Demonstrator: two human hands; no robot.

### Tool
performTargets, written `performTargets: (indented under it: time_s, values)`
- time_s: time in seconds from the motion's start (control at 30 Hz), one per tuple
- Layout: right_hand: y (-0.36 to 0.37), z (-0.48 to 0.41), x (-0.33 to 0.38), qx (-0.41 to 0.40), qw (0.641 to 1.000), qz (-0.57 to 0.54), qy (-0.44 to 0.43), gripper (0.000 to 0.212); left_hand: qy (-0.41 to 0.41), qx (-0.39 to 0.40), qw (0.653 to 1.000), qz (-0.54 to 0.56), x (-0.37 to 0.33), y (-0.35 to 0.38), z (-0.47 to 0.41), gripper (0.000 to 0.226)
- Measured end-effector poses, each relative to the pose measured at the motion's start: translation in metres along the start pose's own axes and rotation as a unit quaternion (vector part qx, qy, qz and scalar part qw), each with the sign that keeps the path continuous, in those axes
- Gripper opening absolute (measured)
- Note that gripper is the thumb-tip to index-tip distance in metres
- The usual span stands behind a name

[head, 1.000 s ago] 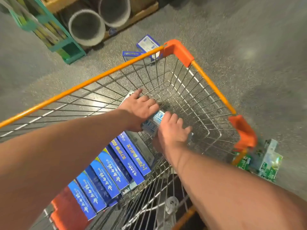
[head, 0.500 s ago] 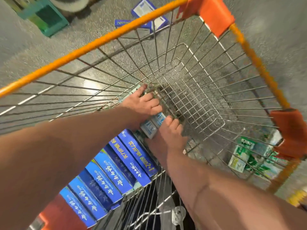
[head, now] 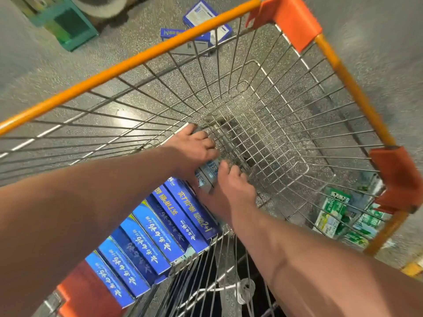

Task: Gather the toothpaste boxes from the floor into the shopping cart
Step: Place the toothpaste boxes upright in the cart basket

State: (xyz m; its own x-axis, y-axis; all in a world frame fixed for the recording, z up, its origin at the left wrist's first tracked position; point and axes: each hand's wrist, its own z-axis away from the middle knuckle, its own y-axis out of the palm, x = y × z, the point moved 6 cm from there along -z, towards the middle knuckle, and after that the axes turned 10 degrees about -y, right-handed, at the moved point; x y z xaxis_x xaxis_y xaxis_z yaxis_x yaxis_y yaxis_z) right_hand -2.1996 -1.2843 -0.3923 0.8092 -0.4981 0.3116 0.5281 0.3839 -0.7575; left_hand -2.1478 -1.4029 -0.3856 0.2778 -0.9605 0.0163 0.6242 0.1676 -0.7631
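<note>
A wire shopping cart with an orange rim [head: 142,58] fills the view from above. Several blue toothpaste boxes [head: 146,239] stand in a row along its near-left side. Both my hands reach deep into the cart. My left hand [head: 194,147] and my right hand [head: 233,188] press on a pale blue and grey toothpaste box [head: 207,173] at the far end of the row, holding it between them. Outside the cart, blue and white toothpaste boxes [head: 201,24] lie on the floor beyond the far rim. Green and white boxes [head: 336,209] lie on the floor to the right.
The floor is grey speckled stone. A teal metal frame [head: 68,28] and a large grey pipe end [head: 103,5] stand at the top left. Orange plastic corners [head: 295,19] cap the cart's rim. The cart's bottom grid [head: 263,143] to the right of my hands shows bare wire.
The view has dipped closer over the cart. Both hands stay on the same pale box, pushed slightly deeper toward the cart's bottom against the blue row.
</note>
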Motion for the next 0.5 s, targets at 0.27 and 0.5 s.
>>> performTargets:
  time_s: [0.27, 0.5]
  values:
    - [0.019, -0.007, -0.018, 0.049, 0.998, 0.049, 0.001, 0.069, -0.034, 0.042, 0.998, -0.024, -0.01, -0.001, 0.007, 0.115]
    - [-0.051, 0.052, -0.017, 0.067, 0.995, 0.076, 0.005, 0.042, -0.058, 0.056, 0.997, -0.005, -0.016, -0.038, 0.049, 0.115]
